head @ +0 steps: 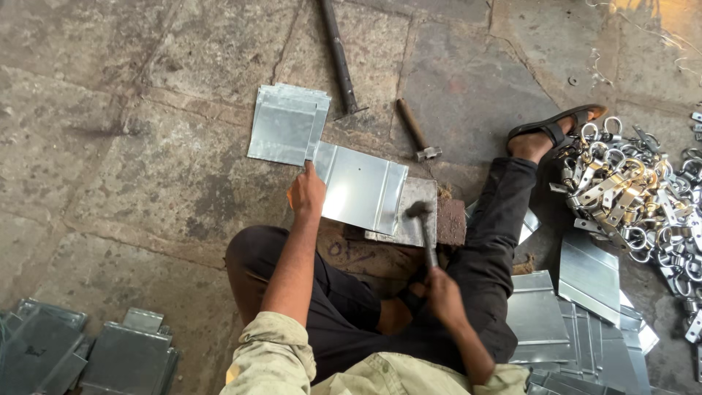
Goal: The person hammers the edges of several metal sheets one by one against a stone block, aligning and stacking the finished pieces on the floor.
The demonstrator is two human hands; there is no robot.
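You have no packages, labels, signs or screens anywhere in front of you here.
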